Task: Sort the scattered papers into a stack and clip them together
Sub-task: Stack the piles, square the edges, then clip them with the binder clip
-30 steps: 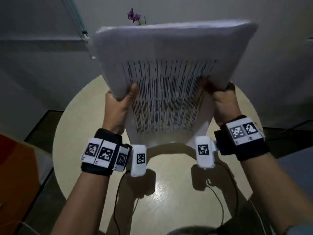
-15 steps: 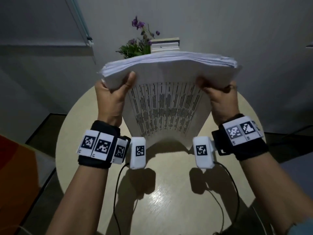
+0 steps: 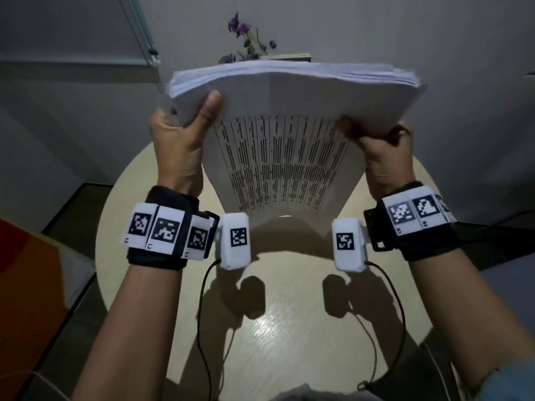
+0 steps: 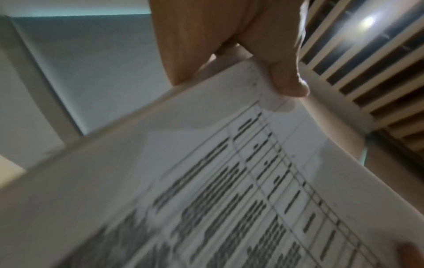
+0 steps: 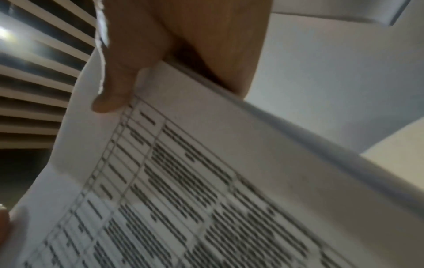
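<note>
A thick stack of white printed papers (image 3: 283, 134) stands nearly upright above the round table (image 3: 278, 328), its lower edge close to the tabletop and its top edge toward the wall. My left hand (image 3: 185, 134) grips the stack's left side, thumb on the printed face. My right hand (image 3: 379, 143) grips the right side the same way. In the left wrist view the thumb (image 4: 282, 72) presses on the papers (image 4: 206, 190). The right wrist view shows my thumb (image 5: 119, 79) on the printed sheet (image 5: 206, 181). No clip is visible.
A plant with purple flowers (image 3: 246, 39) and a book (image 3: 286, 57) sit behind the stack at the table's far edge. An orange and grey surface (image 3: 29, 299) lies to the left of the table. Wrist-camera cables (image 3: 208, 328) trail over the near tabletop.
Over the last second the stack came down from a higher, more tilted position, and the plant and book behind it came into sight. Both hands keep their grip on the sides.
</note>
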`<state>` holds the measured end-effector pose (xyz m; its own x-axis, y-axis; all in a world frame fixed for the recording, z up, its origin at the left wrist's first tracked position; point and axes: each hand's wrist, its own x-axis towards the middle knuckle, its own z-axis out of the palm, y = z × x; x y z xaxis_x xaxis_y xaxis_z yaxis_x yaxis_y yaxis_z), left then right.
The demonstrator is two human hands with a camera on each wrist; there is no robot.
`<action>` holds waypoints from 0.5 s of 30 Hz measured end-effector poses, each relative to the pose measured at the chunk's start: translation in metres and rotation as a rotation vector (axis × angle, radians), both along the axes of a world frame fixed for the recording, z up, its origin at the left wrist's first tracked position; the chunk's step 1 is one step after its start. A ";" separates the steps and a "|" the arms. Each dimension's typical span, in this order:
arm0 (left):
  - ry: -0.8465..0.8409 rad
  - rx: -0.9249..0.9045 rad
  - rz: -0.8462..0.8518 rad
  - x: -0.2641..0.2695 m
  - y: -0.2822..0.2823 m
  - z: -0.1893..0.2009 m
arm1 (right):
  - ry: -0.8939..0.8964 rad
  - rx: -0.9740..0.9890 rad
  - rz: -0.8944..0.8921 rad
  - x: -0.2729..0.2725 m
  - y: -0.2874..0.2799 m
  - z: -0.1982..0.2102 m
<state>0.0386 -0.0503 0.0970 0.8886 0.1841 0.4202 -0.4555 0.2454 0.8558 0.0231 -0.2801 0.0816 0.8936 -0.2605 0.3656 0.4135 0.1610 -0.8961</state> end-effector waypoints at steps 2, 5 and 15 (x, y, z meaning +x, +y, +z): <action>0.021 0.116 0.028 -0.001 0.002 -0.007 | 0.076 -0.013 0.021 0.001 -0.002 -0.013; 0.080 0.250 0.099 -0.003 -0.001 -0.026 | 0.221 -0.143 0.037 -0.001 0.004 -0.042; 0.061 1.145 0.174 -0.009 0.013 0.031 | 0.050 -0.700 0.256 0.016 0.018 0.025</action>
<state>0.0299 -0.0368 0.1280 0.9132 -0.1545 0.3771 -0.3573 -0.7488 0.5582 0.0394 -0.2622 0.1071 0.9152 0.2363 0.3265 0.3953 -0.3683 -0.8415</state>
